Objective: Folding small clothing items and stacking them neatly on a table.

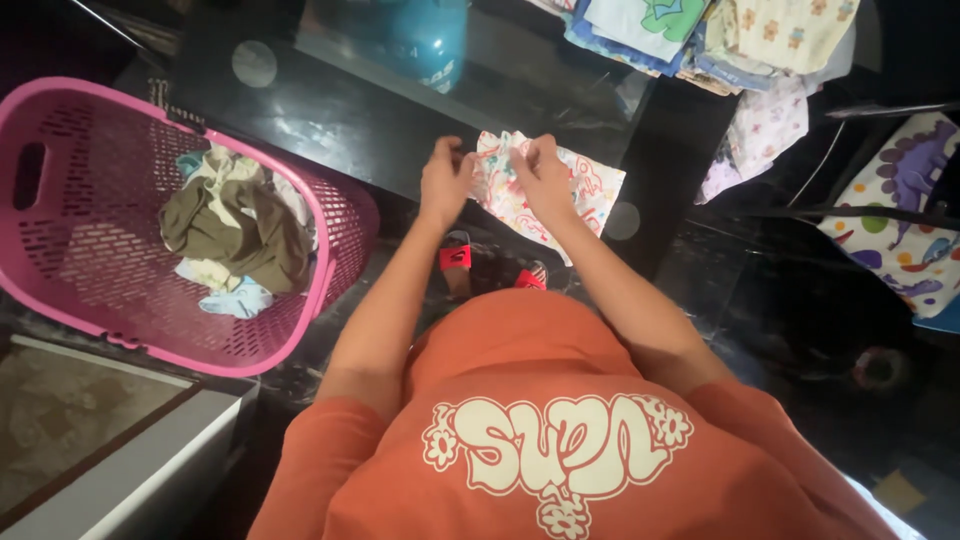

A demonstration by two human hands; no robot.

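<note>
Here, both hands pinched the small white cloth with red and blue print (545, 190) on the dark glass desk (330, 115): left hand (446, 178) at its left edge, right hand (543, 172) centred, cloth extending rightward.

You wear an orange tee (560, 420) with a cream bubble-letter print and flowers (557, 455), bare forearms, and red sandals (456, 257).

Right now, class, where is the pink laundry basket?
In the head view, the pink laundry basket sits at the left, beside the dark glass table, left of the left hand.
</note>
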